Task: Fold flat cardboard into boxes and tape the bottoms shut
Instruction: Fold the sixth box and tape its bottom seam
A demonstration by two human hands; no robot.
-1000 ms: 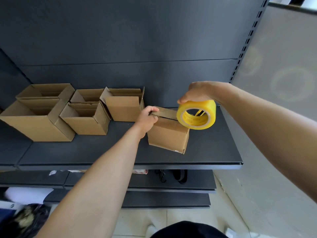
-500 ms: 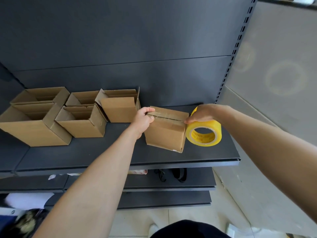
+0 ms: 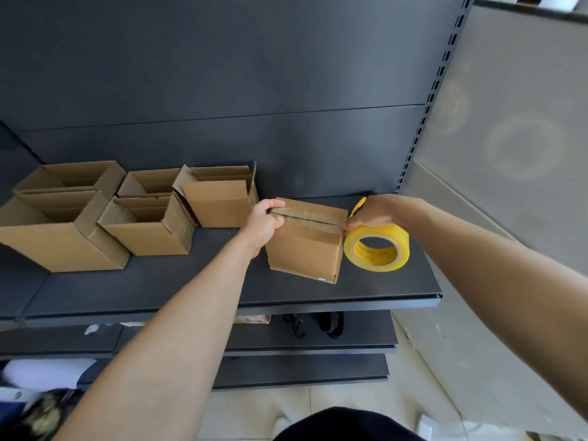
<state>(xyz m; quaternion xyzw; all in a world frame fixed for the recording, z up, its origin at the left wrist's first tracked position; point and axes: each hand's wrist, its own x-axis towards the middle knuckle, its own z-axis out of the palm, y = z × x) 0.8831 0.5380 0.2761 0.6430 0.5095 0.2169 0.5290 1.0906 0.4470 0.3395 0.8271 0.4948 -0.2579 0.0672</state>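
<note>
One cardboard box (image 3: 305,246) sits toward the right end of the shelf (image 3: 191,281), seam up with tape across it. The left hand (image 3: 264,222) has its fingers clamped over the box's left top edge. The right hand (image 3: 372,213) grips the yellow tape roll (image 3: 377,248) - the roll is right against the box's right side. Four open boxes (image 3: 149,224) are clustered toward the shelf's left end.

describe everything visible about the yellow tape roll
The tape roll is a ring of translucent yellow tape with an open core, printed inside. Held on edge, hole toward the camera, it sits just right of the cardboard box, on or just above the dark shelf. The right hand grips its top.
</note>
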